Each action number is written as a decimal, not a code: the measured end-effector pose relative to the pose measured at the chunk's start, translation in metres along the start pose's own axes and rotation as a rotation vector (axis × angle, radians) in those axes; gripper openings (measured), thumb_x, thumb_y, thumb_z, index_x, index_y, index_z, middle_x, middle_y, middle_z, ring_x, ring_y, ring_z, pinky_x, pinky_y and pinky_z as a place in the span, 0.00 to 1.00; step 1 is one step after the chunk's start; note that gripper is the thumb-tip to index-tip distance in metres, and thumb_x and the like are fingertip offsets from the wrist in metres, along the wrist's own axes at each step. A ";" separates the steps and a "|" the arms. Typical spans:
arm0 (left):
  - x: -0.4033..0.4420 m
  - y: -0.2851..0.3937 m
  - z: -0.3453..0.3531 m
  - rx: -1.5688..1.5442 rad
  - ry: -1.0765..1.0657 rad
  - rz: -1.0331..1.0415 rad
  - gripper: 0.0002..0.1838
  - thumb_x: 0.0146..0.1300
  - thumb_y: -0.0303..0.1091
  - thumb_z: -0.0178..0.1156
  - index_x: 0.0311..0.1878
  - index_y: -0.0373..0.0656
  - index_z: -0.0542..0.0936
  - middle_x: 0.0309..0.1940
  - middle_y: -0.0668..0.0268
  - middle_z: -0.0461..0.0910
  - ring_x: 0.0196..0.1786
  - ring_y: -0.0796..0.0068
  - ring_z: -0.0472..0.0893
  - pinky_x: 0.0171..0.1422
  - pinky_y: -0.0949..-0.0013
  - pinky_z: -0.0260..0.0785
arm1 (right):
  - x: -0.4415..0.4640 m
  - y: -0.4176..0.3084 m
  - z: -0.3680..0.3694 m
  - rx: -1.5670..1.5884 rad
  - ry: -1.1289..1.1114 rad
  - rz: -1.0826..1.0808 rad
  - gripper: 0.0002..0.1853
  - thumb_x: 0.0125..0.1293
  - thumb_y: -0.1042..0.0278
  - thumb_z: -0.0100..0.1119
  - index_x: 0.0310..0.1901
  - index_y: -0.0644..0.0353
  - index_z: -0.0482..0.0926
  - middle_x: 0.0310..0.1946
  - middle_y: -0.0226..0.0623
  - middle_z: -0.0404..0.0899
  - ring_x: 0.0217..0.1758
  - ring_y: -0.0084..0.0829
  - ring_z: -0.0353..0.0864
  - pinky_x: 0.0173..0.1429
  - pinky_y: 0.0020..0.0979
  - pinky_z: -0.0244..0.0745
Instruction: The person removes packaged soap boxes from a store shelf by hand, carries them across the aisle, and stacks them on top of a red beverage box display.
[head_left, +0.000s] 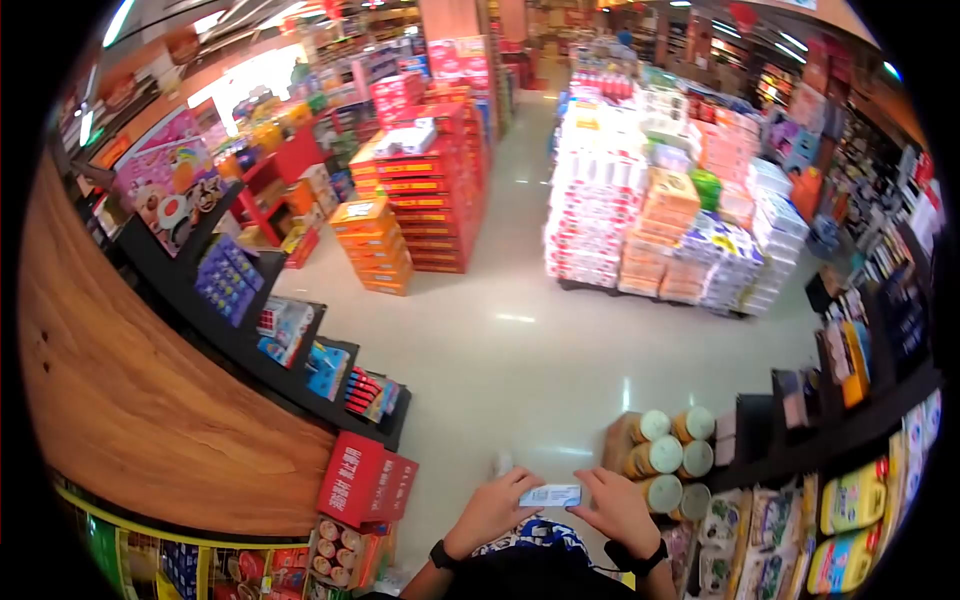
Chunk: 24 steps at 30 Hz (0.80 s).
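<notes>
A small white and light-blue box point(550, 495) is held level in front of the body at the bottom centre. My left hand point(492, 508) grips its left end between thumb and fingers. At the right end, my right hand point(614, 507) has its fingers closed round the box's edge. Both wrists wear dark bands. Blue and white patterned cloth point(535, 537) shows just below the box.
A red carton point(365, 480) stands at the lower left beside a wooden panel point(150, 390). Lidded tubs point(655, 455) and packaged goods are at the lower right. Stacked orange boxes point(372, 245) and wrapped packs point(595, 210) flank the aisle floor point(480, 350) ahead.
</notes>
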<state>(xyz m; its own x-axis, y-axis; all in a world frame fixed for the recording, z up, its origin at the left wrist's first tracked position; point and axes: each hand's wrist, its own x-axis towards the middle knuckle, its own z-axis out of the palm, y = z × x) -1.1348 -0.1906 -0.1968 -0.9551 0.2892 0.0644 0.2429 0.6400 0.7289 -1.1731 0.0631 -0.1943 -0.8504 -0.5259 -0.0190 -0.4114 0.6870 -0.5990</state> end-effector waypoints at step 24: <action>0.275 -0.253 -0.146 0.018 -0.385 0.041 0.17 0.68 0.31 0.62 0.58 0.43 0.72 0.49 0.50 0.77 0.50 0.38 0.82 0.54 0.43 0.75 | 0.418 0.027 0.002 -0.032 -0.340 -0.195 0.11 0.61 0.66 0.65 0.44 0.58 0.80 0.41 0.45 0.84 0.49 0.53 0.85 0.53 0.50 0.81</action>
<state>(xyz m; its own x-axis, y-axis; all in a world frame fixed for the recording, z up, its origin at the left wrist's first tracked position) -1.4842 -0.3772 -0.2643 -0.8117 0.5587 -0.1701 0.2857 0.6338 0.7188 -1.5392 -0.1390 -0.2198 -0.6002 -0.7804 -0.1752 -0.5688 0.5705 -0.5925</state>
